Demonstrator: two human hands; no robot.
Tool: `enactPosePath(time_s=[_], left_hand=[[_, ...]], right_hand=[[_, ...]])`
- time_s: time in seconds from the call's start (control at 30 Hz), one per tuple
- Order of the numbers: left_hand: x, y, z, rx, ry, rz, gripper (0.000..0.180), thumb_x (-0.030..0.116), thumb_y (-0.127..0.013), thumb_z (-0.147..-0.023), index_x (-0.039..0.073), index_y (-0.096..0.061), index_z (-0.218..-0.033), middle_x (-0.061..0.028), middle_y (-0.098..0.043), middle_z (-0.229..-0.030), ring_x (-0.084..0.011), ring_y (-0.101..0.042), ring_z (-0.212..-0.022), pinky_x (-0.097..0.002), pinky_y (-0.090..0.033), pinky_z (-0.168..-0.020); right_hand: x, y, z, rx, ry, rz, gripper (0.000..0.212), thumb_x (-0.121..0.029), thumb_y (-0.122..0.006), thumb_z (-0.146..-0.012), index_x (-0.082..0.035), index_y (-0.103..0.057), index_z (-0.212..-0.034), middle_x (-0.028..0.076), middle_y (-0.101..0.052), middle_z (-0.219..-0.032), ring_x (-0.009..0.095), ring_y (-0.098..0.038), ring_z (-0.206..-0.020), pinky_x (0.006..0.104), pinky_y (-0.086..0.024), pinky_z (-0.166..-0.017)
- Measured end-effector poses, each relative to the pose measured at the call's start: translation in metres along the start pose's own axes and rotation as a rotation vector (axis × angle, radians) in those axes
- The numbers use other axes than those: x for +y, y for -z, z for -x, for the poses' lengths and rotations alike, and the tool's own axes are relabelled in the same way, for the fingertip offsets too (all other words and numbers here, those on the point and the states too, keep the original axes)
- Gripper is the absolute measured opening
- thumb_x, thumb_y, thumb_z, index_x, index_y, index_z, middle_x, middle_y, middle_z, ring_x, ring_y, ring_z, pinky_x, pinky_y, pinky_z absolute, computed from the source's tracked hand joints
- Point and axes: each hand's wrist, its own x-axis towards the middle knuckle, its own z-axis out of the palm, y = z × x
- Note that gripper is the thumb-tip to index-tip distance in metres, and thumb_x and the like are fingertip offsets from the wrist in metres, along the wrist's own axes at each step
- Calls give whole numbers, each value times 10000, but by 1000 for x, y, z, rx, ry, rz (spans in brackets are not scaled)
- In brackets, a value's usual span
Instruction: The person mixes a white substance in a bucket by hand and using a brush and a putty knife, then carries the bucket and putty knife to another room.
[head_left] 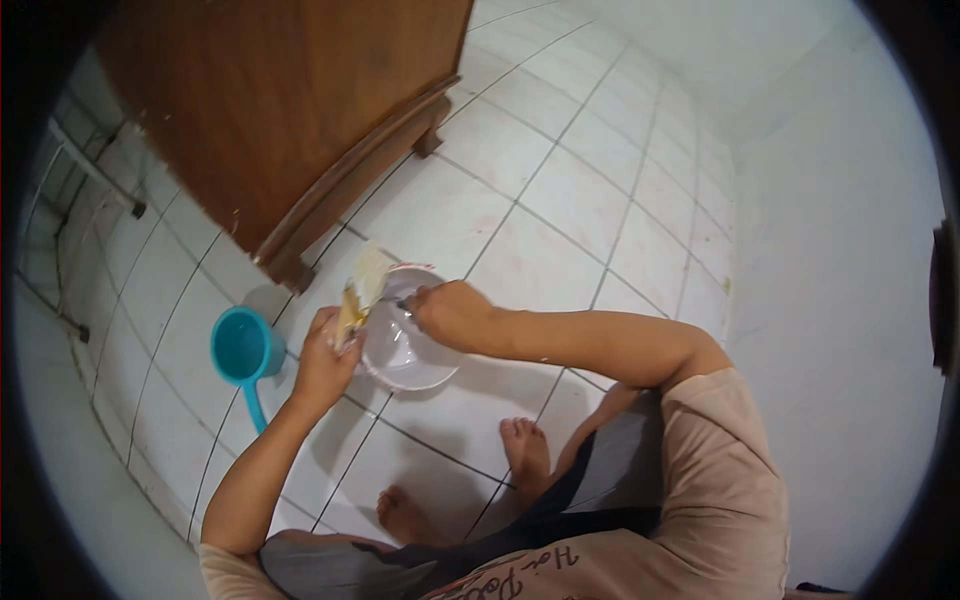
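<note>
Here, the left hand [322, 365] is closed around a small yellowish packet [358, 295], holding it upright and tilted so that its pale, torn upper end leans over the near-left rim of a white bowl [405, 352]. The right hand [452, 313] is curled shut above the far side of the same bowl, its fingers pinched on a thin object that is too small to identify. The bowl stands on the white tiled floor [560, 200], directly between the two hands; it has a thin reddish rim and a glossy interior, whose contents cannot be made out. Just left of the left hand lies a teal plastic dipper [245, 350], its cup facing upward and its handle running toward the person. Two bare feet [525, 450] rest on the tiles just nearer than the bowl. Farther away, at upper left, stands a brown wooden cabinet [290, 110] raised on short legs, well apart from the bowl.
</note>
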Motion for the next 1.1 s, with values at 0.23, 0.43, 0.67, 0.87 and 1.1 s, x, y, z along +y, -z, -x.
enactPosePath(time_s=[0.23, 0.43, 0.67, 0.87, 1.1], left_hand=[[5, -6, -4, -33, 42, -67, 229, 67, -647, -874, -48, -610, -1068, -166, -561, -1076, -308, -603, -910, -367, -482, -804], [12, -2, -1, -34, 86, -37, 215, 54, -630, -886, -54, -610, -1070, -142, -556, -1072, -249, -599, -855, -342, -480, -766], [11, -1, -2, -41, 33, -102, 204, 55, -621, -891, -55, -610, -1062, -140, -558, -1066, -250, -591, -832, -348, -478, -751], [12, -2, -1, -24, 38, -92, 184, 45, -617, -888, -51, -611, -1045, -140, -559, -1053, -252, -586, -836, -350, -476, -755], [14, -2, 0, -24, 22, -67, 198, 43, -624, -884, -48, -611, -1060, -142, -558, -1054, -255, -587, -835, -356, -479, -752]], right_hand=[[-9, -9, 19, -165, 133, 17, 184, -118, -590, -822, -21, -700, -933, 184, -689, -898, 329, -698, -840, 426, -563, -738], [-4, 5, 8, -412, 49, -2, 212, -182, -621, -809, -35, -715, -930, 145, -707, -881, 319, -703, -835, 428, -558, -748], [5, 15, 9, -215, -20, 100, 177, -173, -629, -821, -12, -685, -872, 144, -692, -840, 308, -693, -779, 410, -565, -681], [0, 2, 9, -375, -1, 160, 193, -176, -626, -810, -4, -686, -872, 157, -701, -857, 316, -693, -737, 407, -562, -680], [-18, 6, 8, -385, -21, -57, 216, -202, -638, -803, -17, -732, -862, 174, -716, -865, 343, -703, -808, 435, -562, -729]])
